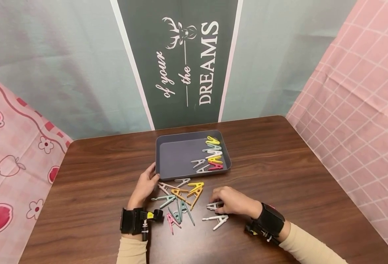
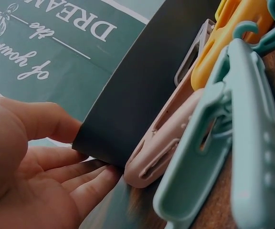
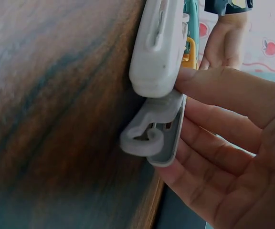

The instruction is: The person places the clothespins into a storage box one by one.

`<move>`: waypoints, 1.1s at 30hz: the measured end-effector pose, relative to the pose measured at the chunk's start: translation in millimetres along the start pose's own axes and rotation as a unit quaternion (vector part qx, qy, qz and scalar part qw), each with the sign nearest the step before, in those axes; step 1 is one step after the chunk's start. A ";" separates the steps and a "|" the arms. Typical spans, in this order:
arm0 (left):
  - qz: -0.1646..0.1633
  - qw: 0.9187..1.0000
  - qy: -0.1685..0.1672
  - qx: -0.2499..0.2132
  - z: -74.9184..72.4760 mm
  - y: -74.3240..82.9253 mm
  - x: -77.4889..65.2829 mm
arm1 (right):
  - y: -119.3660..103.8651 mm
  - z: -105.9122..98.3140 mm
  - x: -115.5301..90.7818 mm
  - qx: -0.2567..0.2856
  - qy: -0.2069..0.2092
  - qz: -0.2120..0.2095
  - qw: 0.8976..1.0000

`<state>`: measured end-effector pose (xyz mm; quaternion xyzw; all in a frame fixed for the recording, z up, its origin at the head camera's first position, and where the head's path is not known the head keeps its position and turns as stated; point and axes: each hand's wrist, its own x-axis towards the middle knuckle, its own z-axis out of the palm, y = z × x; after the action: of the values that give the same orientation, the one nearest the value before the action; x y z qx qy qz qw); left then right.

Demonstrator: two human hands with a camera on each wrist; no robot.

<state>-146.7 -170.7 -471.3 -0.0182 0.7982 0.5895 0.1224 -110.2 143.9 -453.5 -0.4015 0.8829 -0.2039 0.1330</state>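
Printed curtains (image 1: 185,117) are hanging beyond the desk (image 1: 94,183), where a tray (image 1: 175,156) is lying toward the far edge. Seven clips (image 1: 215,160) are resting inside it, toward its right edge; about nine more, in a cluster (image 1: 177,191), are crowding its near edge. The left hand (image 1: 145,185) is gripping the tray's near left corner, with only the left wrist view showing fingertips at its underside. Well apart, the right hand (image 1: 233,201) is pinching one grey clip (image 3: 163,109); the right wrist view is revealing its hooked end, one white clip (image 3: 156,67) partly covering it.
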 end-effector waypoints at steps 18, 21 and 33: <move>0.004 1.000 0.000 -0.005 0.5 0.2 1.3 | 0.5 0.2 -2.4 -0.003 -0.001 0.014 1.000; 0.008 1.000 0.001 -0.003 0.6 -1.4 0.8 | 0.4 1.4 -2.8 -0.001 0.000 0.017 1.000; 0.019 1.000 0.007 -0.001 0.3 -3.2 -0.1 | -2.7 -2.7 -3.5 -0.004 0.007 0.019 1.000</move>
<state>-146.0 -171.4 -474.4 -0.0075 0.7987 0.5923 0.1059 -107.3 145.6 -449.6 -0.3842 0.8920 -0.2003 0.1290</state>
